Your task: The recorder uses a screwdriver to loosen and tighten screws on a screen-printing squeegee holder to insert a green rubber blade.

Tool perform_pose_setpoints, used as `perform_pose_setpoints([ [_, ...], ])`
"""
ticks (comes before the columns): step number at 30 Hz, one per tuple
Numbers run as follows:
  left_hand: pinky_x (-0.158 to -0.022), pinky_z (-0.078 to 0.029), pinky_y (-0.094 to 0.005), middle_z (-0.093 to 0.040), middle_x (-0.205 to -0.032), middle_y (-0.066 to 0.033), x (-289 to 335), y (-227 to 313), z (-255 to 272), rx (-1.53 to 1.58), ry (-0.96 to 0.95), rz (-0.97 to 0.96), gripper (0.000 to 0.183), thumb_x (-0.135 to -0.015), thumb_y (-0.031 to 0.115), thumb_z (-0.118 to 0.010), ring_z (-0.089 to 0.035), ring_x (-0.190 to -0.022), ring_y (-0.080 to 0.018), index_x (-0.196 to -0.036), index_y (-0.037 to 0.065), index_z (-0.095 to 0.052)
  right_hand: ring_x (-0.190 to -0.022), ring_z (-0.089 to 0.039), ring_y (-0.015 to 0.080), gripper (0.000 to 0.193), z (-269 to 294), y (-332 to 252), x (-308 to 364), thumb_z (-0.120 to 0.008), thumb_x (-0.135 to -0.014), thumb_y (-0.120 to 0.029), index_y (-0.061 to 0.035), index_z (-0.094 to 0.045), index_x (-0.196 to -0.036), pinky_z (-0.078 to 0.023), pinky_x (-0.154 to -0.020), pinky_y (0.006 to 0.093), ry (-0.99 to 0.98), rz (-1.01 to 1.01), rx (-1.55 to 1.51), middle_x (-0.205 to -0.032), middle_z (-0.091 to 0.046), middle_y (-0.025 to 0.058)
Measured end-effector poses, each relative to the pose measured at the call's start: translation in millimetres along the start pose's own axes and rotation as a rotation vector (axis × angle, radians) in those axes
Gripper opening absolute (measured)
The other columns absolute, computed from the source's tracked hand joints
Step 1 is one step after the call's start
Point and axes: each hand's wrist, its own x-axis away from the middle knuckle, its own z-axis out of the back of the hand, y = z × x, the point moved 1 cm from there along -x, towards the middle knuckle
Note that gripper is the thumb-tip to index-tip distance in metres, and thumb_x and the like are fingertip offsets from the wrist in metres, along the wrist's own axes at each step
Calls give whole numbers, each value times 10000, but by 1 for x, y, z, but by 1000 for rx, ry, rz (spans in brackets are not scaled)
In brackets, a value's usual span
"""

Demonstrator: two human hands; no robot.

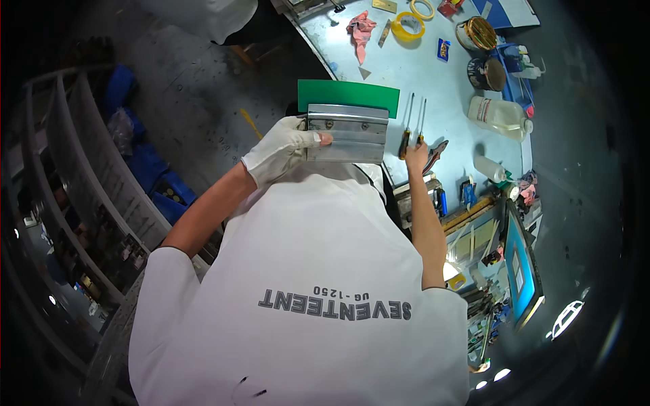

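Note:
In front of my chest, my left hand [284,147], in a white glove with a bare thumb tip, is closed on a squeegee [347,150]. It has a grey metal holder with screws along it, and its green blade [349,95] points away from me. My bare right hand [416,157] is at the table's near edge, its fingers closed around the handle of a screwdriver [423,118]. A second screwdriver [404,143] lies just left of it, its shaft pointing away. Beside the hand on the right lie pliers [437,153] with dark red handles.
On the pale table [440,81] are a pink rag [361,30], yellow tape [408,27], two open cans [476,34], a large clear jug [500,118] and a white bottle [489,168]. A framed screen [521,264] leans at lower right. Metal racks [95,135] stand left.

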Motion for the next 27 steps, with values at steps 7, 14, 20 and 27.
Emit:
perform_pose_setpoints([
  [7,-838,-544,-265,-670,-1076,-95,1,17,-12,-16,1,-14,373,-887,115,-739,-660,-940,-136,-1193,-50,-604,-892,-667,176,368,169,-254,94,-592,-1006,-223,58,-600,-1243,-568,-773,307,-795,-61,-1348,-1113,-670,140],
  [14,-842,-519,-245,-673,-1073,-87,-5,35,-11,-173,-25,68,352,-904,105,-724,-649,-931,-113,-1204,-33,-600,-754,-637,123,298,188,-296,125,-756,-901,-190,59,-693,-1052,-515,-603,272,-694,69,-1036,-897,-703,74],
  [20,-875,-508,-302,-652,-1056,-52,-7,15,-26,306,-17,-146,311,-911,160,-728,-631,-976,-156,-1166,32,-605,-761,-634,107,281,179,-322,140,-768,-894,-189,40,-701,-1041,-514,-635,259,-457,-52,-1280,-905,-704,66],
  [27,-980,-494,-330,-652,-1146,-73,-24,17,-46,416,92,-188,296,-932,127,-698,-629,-1051,-178,-1194,21,-615,-871,-615,90,251,157,-341,150,-747,-911,-134,26,-688,-1095,-487,-772,238,-385,-76,-1493,-1013,-703,66],
])
